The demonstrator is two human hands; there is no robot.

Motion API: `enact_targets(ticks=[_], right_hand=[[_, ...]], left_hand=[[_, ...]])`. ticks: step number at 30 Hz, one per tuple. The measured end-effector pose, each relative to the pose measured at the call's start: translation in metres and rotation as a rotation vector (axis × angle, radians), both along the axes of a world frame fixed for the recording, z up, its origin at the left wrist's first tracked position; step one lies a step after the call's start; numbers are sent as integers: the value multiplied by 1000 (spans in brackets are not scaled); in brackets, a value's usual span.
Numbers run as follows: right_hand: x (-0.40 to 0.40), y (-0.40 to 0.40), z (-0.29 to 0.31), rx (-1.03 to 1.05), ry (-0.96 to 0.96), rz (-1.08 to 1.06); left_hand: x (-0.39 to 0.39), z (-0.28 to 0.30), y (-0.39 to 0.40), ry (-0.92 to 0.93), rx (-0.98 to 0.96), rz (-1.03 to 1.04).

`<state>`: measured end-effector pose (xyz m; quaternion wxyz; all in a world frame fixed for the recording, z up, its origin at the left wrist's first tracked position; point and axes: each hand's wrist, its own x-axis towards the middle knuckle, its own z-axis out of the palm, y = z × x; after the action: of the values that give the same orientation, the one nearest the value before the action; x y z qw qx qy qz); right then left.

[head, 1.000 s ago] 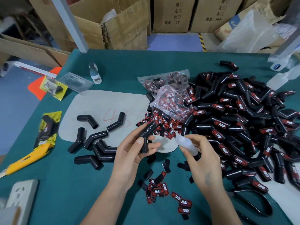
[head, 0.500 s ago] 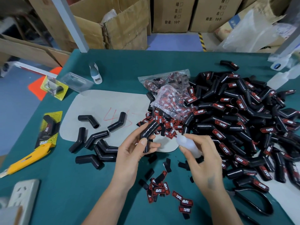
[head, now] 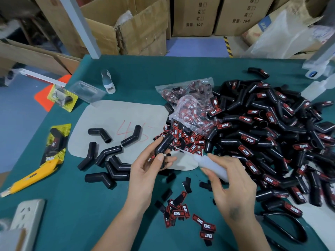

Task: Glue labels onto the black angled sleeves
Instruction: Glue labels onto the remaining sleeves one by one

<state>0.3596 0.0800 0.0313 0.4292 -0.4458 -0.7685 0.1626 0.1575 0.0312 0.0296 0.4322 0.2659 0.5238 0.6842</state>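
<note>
Sleeves lie all around you on the green table (head: pixel 181 73). Your left hand (head: pixel 146 171) grips one black angled sleeve (head: pixel 164 144), fingers and thumb curled round it, holding it tilted above the near edge of the pale sheet (head: pixel 116 115) that bears a red handwritten mark. Your right hand (head: pixel 230 180) wraps its fingers round a white glue bottle (head: pixel 211 164), whose tip points left toward the held sleeve and stays a little apart from it.

To your left, a small group of unlabelled sleeves (head: pixel 107 160) rests partly on the pale sheet and partly on the table. To your right, a large heap of labelled sleeves (head: pixel 268 138) spreads to the frame's edge, most showing a red and black label. Between the two, just past your hands, loose labels (head: pixel 188 140) spill from a clear plastic bag (head: pixel 190 105) that leans against the heap. More labels (head: pixel 178 210) are scattered on the table between your forearms, some face down.

At the table's left edge you have a yellow utility knife (head: pixel 30 180), and just beyond it a yellow card (head: pixel 56 142) with a labelled sleeve on it. A white power strip (head: pixel 27 218) sits at the near left corner. Farther back lie a small bottle (head: pixel 108 82) and a clear blister pack (head: pixel 86 90). Black-handled scissors (head: pixel 288 230) lie near your right forearm. Cardboard boxes (head: pixel 137 28) stand behind the table.
</note>
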Motion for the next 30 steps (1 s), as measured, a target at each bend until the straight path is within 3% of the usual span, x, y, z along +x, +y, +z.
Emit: enact_targets(ticks=[30], right_hand=[[3,3,0,70,-7,14]], left_hand=[[1,-2,-1,67,31,-54]])
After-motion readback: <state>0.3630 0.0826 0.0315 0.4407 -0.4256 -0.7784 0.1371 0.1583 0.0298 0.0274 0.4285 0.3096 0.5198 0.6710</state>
